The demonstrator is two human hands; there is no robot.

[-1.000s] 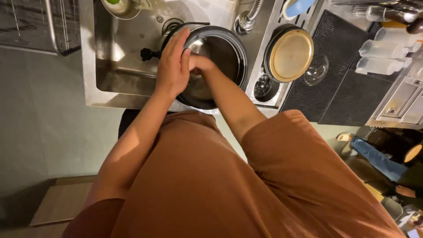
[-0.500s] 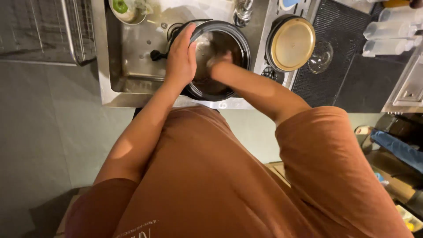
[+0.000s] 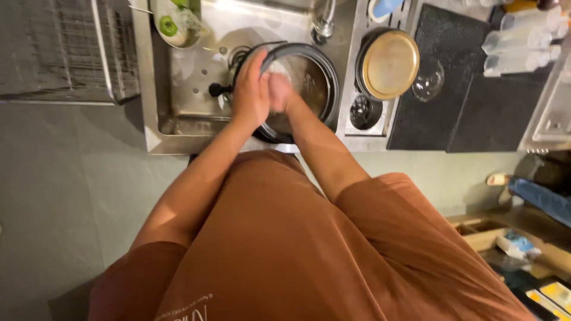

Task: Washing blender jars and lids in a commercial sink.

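The sink point(image 3: 178, 128) holds a dark pot point(image 3: 309, 77) against its right wall, with a gold lid point(image 3: 389, 64) on the counter just right of the sink. The left hand point(image 3: 250, 95) wraps its fingers over the pot's left rim; the right hand point(image 3: 281, 92) is inside the pot, fingers curled, grip unclear.

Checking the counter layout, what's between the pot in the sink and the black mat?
In the head view, a round gold-coloured lid and a small drain opening lie between the pot and the black mat.
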